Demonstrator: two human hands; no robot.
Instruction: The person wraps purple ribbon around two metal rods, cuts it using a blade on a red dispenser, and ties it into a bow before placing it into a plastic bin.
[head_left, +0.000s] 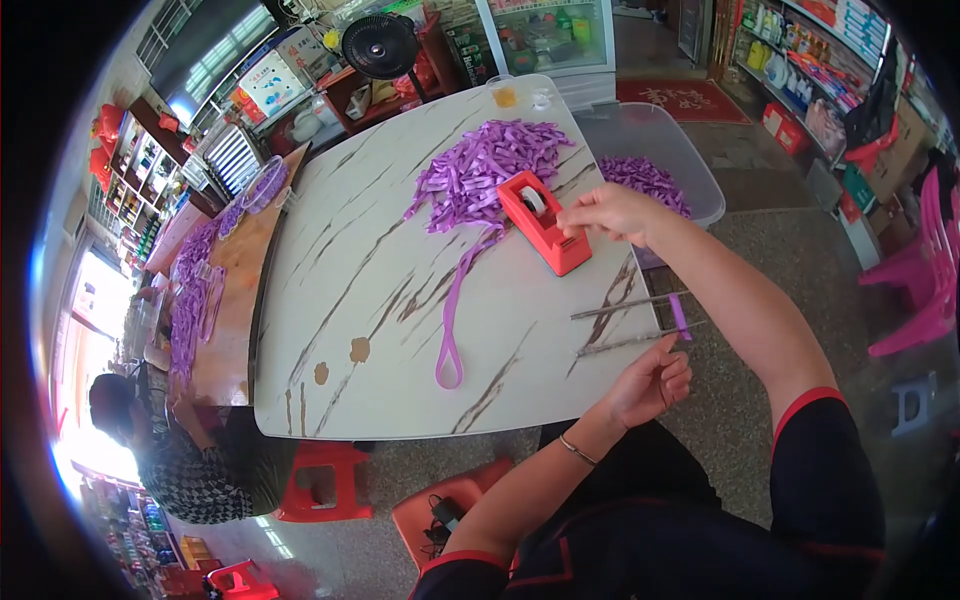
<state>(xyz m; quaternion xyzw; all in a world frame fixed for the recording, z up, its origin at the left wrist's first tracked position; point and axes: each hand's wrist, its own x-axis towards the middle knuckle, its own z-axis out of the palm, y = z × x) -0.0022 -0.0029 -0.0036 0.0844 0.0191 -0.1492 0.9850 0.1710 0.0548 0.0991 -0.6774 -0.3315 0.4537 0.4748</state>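
Observation:
My right hand point(610, 213) is at the front end of a red tape dispenser point(545, 225), thumb and fingers pinched by its cutting edge. Whatever lies in that pinch is too small to make out. A roll of tape point(533, 201) sits in the dispenser. My left hand point(648, 385) is curled just off the table edge, its fingertips beside two thin metal rods point(625, 348). A short purple ribbon point(681, 316) spans the rods near their outer ends. What the left fingers hold, if anything, is hidden. Behind the dispenser lies a heap of purple ribbon loops point(490, 170).
One looped ribbon point(450, 350) trails across the marbled table point(350, 270). A clear plastic bin point(705, 190) of purple pieces stands off its right side. At a wooden table point(240, 330) on the left sits another person point(190, 440). Red stools point(325, 485) stand below the table's near edge.

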